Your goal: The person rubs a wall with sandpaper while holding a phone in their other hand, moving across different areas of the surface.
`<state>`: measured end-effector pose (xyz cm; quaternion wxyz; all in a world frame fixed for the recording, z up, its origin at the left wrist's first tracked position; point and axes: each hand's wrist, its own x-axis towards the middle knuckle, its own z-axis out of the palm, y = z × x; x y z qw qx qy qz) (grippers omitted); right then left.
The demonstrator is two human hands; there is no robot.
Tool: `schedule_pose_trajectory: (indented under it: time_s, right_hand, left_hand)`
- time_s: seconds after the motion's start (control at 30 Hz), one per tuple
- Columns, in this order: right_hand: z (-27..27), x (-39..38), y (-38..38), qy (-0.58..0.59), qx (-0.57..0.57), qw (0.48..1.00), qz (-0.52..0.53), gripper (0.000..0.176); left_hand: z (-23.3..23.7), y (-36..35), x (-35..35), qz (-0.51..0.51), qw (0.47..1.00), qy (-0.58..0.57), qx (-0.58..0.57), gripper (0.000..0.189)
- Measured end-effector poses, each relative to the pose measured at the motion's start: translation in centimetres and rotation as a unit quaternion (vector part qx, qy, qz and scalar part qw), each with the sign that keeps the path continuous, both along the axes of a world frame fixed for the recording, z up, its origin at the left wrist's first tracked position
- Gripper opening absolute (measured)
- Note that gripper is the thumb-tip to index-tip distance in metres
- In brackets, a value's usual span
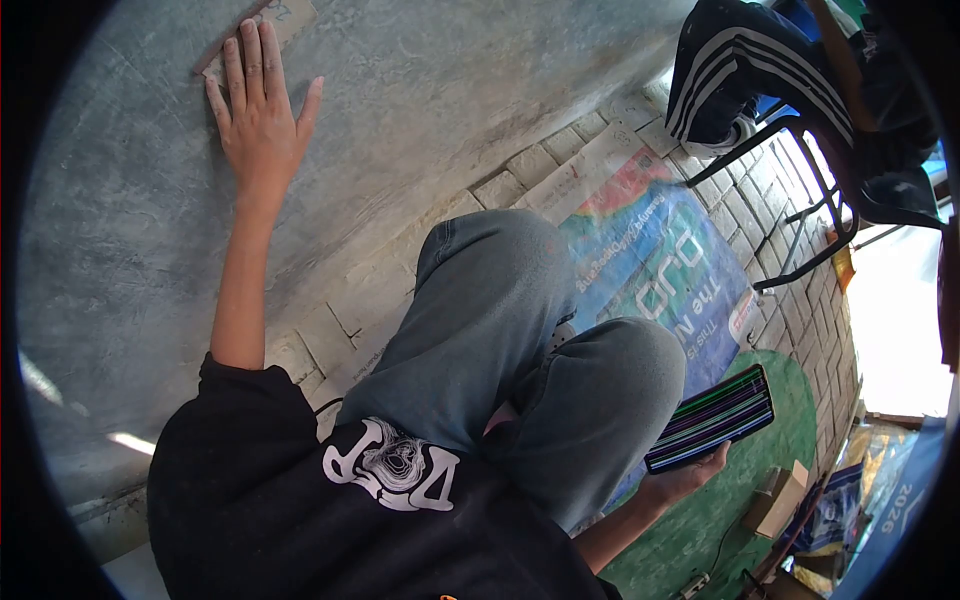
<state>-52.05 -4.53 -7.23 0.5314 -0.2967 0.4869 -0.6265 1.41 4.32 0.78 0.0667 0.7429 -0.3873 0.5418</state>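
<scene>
My left hand (262, 135) lies flat on the grey wall (130, 190), its fingers stretched and spread. Its fingertips rest on a thin brownish piece (290, 18) with a mark written on it, which looks like sandpaper; part of it is under the fingers. Low at the right, my right hand (690, 478) is closed around the lower edge of a smartphone (712, 418). The phone's screen shows coloured stripes on black, and it sits beside my bent right knee (640, 365).
A printed banner (650, 250) covers paving bricks (740, 200) in front of my knees. Another person in striped trousers (740, 50) sits on a black-framed chair (800, 265) at upper right. A small cardboard box (780, 500) stands on a green surface (690, 540) at lower right.
</scene>
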Motion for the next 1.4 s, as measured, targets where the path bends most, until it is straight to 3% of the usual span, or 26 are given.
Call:
schedule_pose_trajectory:
  time_s: [0.53,0.77,0.97,1.03,1.17,1.27,1.33,1.4]
  right_hand:
    - [0.4,0.6,-0.1,0.004,0.021,0.999,-0.028,0.045]
    - [0.7,1.0,-0.1,0.013,0.035,0.999,-0.038,0.047]
    - [0.5,0.6,-0.1,0.018,0.028,0.999,-0.037,0.047]
    - [0.6,0.7,0.0,0.019,0.024,0.999,-0.025,0.047]
    - [0.7,0.7,0.2,0.032,0.013,0.999,-0.035,0.048]
    - [0.3,0.3,0.1,0.017,0.009,1.0,-0.019,0.048]
    - [0.3,0.4,0.0,0.02,0.007,1.0,-0.022,0.048]
    - [0.4,0.5,-0.1,-0.018,0.009,1.0,-0.021,0.047]
  left_hand:
    - [-0.1,0.4,-0.7,0.007,1.0,0.026,0.014,0.08]
    - [-4.2,2.3,-1.3,0.058,0.992,0.087,0.072,0.08]
    - [-0.8,-1.9,-0.8,-0.006,0.997,0.066,0.04,0.076]
    - [0.7,-4.3,-1.2,-0.058,0.998,0.012,0.01,0.073]
    - [3.4,-6.6,-3.7,0.017,0.989,0.123,0.083,0.081]
    - [2.4,-6.5,-3.0,-0.003,0.985,0.144,0.091,0.082]
    - [0.1,-5.9,-1.4,-0.06,0.997,0.047,0.033,0.072]
    - [-0.8,-4.8,-1.4,-0.043,0.996,0.065,0.048,0.072]
